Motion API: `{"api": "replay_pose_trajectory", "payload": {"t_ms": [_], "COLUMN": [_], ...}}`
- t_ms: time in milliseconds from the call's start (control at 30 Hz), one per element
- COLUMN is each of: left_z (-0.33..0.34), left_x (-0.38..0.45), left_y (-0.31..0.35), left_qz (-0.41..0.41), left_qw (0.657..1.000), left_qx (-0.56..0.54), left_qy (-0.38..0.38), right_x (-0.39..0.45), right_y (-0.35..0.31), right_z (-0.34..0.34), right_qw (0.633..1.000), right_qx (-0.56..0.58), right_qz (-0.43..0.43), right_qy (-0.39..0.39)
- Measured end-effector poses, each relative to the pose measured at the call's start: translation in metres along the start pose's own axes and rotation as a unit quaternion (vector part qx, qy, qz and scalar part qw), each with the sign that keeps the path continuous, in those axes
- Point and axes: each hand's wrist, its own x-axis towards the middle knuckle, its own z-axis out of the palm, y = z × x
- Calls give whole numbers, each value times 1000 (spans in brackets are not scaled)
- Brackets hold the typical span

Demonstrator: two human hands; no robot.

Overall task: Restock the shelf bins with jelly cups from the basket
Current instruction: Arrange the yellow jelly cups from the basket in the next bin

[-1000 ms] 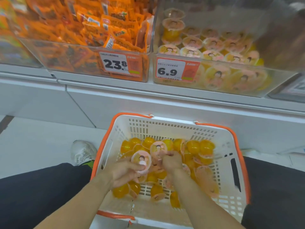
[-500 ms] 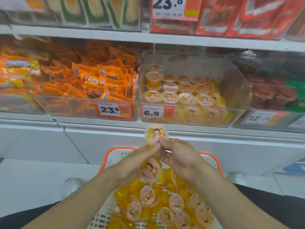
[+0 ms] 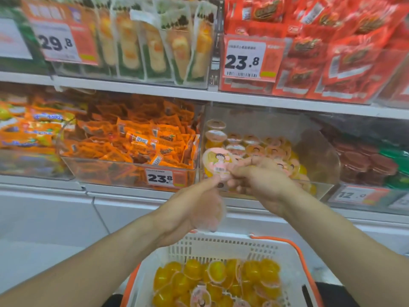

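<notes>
Step in hand: the person is bringing a jelly cup [image 3: 216, 161] up from the basket [image 3: 223, 247] toward the clear shelf bin [image 3: 318, 151] that is already carrying a layer of the same cups.
Where the cup is: it is hanging at the bin's front left corner, lid facing us, just in front of the clear wall and not yet inside.
Right hand [image 3: 261, 180]: its grip is pinching the cup's lower edge, fingers curling round it.
Left hand [image 3: 194, 209]: its fingertips are meeting the cup's bottom rim; a pale blurred round shape is sitting under the palm, perhaps a second cup, so I cannot tell what this grip is holding.
Doing it well: I judge the cup needs lifting clear over the front wall and setting lid-up in a gap, rather than dropping it onto the stacked ones.
Hard to make out: the bin's price label is sitting behind the hands; the basket is running off the bottom edge; the shelves are smearing with motion blur.
</notes>
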Motion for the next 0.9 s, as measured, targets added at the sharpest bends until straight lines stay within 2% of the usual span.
{"api": "replay_pose_trajectory", "payload": {"t_ms": [67, 200, 333, 500, 733, 800, 900], "left_z": [0, 5, 10, 17, 24, 27, 32], "left_x": [4, 19, 32, 37, 38, 36, 35], "left_y": [2, 4, 8, 10, 13, 15, 16], "left_qz": [-14, -20, -24, -44, -47, -29, 6], "left_qw": [1000, 997, 993, 992, 991, 991, 988], "left_qx": [-6, -15, -50, -64, -106, -118, -134], "left_qy": [2, 73, 102, 96, 65, 63, 80], "right_x": [28, 87, 127, 145, 147, 143, 130], "right_y": [-4, -8, 0, 5, 8, 5, -5], "right_z": [-4, -11, -10, -10, -8, -10, -18], "right_qw": [999, 993, 981, 983, 982, 968, 932], "right_qx": [-30, -85, -150, -106, -125, -227, -352], "right_qz": [3, 42, 112, 152, 140, 108, -8], "right_qy": [36, 74, 44, 20, 22, 31, 91]}}
